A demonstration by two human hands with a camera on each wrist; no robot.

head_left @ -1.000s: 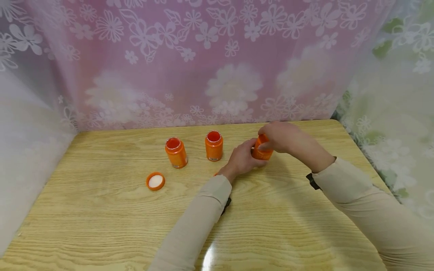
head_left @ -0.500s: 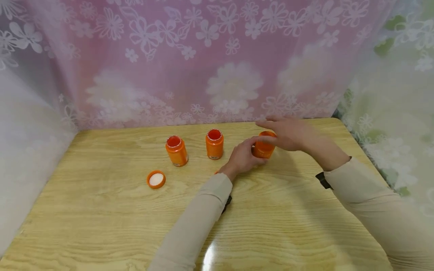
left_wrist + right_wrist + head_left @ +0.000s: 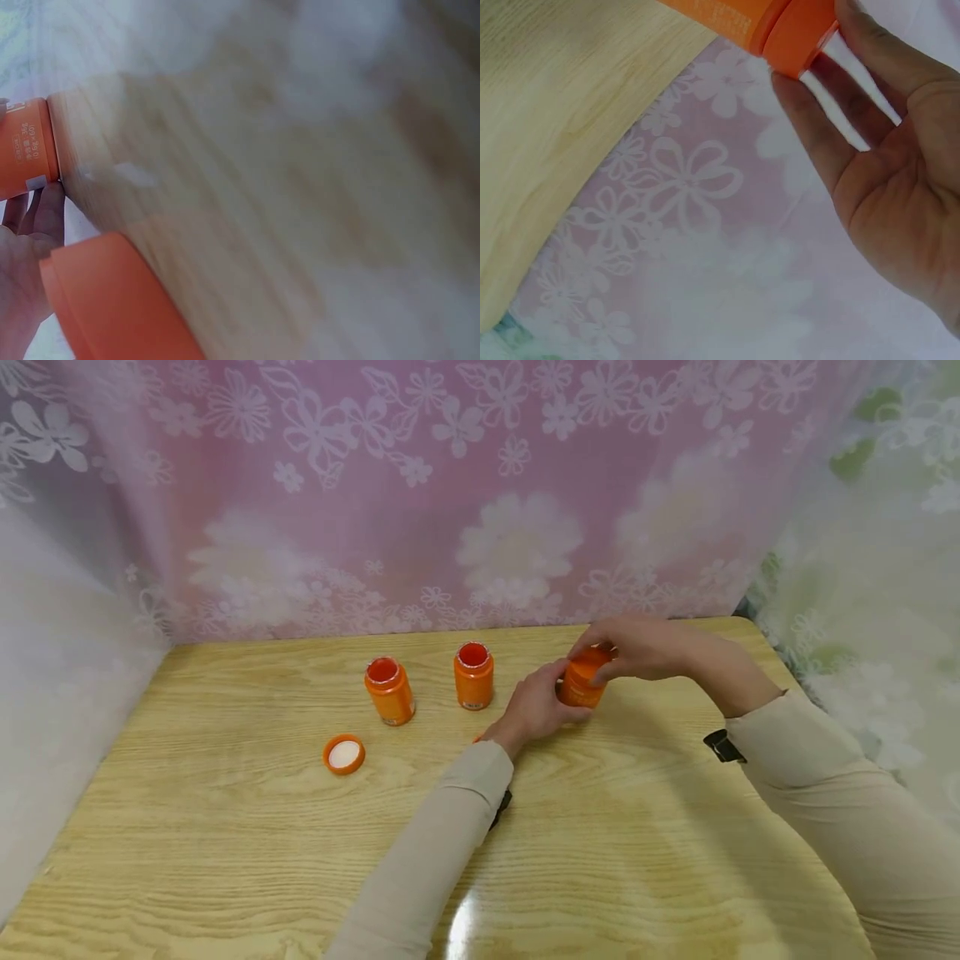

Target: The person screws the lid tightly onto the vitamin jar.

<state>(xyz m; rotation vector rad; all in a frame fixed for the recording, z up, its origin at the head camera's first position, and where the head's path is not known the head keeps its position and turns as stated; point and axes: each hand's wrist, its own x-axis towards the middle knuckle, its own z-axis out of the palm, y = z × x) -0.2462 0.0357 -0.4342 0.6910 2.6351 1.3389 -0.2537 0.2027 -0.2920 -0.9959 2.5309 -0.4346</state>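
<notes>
At the right of the table, my left hand (image 3: 536, 703) holds an upright orange bottle (image 3: 581, 696) around its side. My right hand (image 3: 643, 647) grips the orange screw cap (image 3: 802, 36) on that bottle from above, fingers and thumb around its rim. In the right wrist view the cap sits on the bottle, with the palm apart from it. The left wrist view shows the bottle's lower part and the left fingers (image 3: 49, 214) at its base. A loose orange cap (image 3: 120, 300) lies close to the left wrist; in the head view that arm mostly hides it.
Two uncapped orange bottles stand to the left, a middle one (image 3: 474, 678) and a farther-left one (image 3: 390, 693). An orange cap (image 3: 344, 754) lies with its white inside up on the wooden table (image 3: 225, 827). A pink floral curtain (image 3: 412, 527) hangs behind the table.
My right hand loosened from the cap, with its fingers spread half a second ago, and now grips it again. My left hand keeps holding the bottle in place.
</notes>
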